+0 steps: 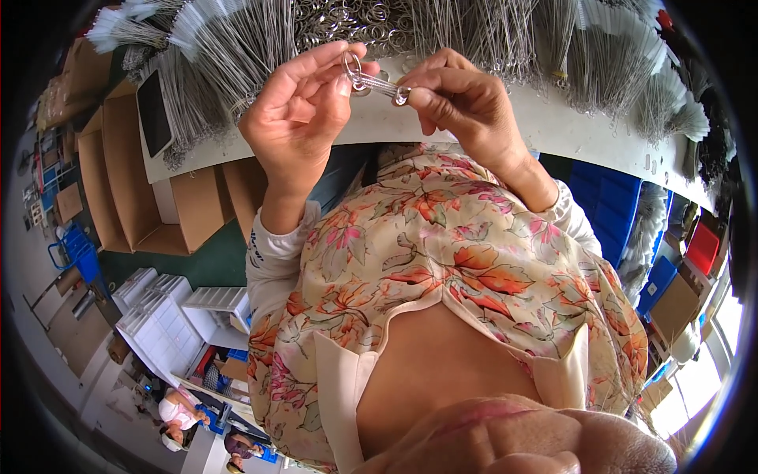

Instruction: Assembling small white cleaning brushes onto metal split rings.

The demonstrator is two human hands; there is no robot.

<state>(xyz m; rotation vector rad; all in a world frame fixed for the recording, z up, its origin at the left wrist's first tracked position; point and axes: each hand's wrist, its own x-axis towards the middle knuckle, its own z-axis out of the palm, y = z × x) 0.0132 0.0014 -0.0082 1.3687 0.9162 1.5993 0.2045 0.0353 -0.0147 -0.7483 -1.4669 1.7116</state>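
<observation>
From where I stand, the person's left hand [296, 114], at the upper centre of the frame, has thumb and fingers pinched on a metal ring [348, 68]. The right hand [470, 99], just right of it, is clamped on a few thin wires [380, 84] with looped ends, which bridge the gap between the hands. I can't tell whether any loop is threaded on the ring. To handle this well, I'd hold the ring steady by its edge, keep the loops lined up and pinch close to them so the wires don't splay or bend. Loose metal rings [355, 24] lie along the top edge, between wire bundles [229, 39] on the white table [588, 118].
</observation>
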